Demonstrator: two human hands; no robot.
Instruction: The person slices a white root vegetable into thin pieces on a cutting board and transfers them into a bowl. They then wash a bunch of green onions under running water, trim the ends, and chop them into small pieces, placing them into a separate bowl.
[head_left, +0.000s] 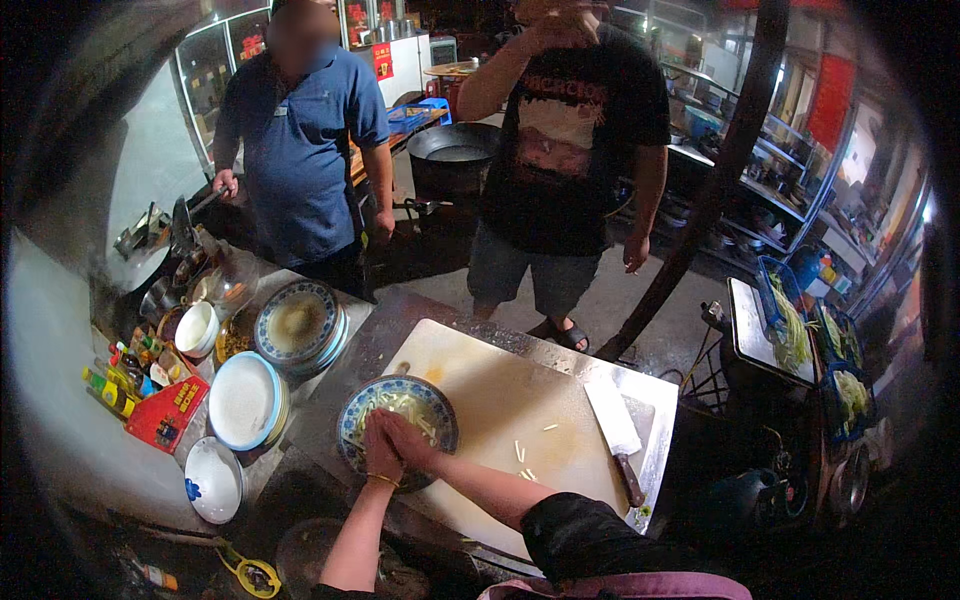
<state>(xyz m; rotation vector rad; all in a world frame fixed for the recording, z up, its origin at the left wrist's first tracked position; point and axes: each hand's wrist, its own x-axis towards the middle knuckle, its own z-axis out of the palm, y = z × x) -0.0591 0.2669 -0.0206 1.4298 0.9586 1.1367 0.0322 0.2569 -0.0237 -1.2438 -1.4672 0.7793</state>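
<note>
My left hand (381, 448) and my right hand (409, 441) come together over a blue-patterned plate (450, 420). Pale cut vegetable strips (421, 421) lie in the plate around my fingers. Whether strips are held between the palms is hidden. The plate sits at the left part of a large white cutting board (491, 390). A few loose strips (520, 451) are scattered on the board, right of my wrists. Toward the board's right edge lies a cleaver (613, 420) with a dark handle, apart from both hands.
Stacked plates (244, 401), more patterned plates (296, 322), bowls (198, 330) and a box of bottles (166, 412) crowd the left. Two people (300, 150) (574, 150) stand across the table. A slanting pole (690, 202) rises behind the board. Baskets of vegetables (787, 322) stand right.
</note>
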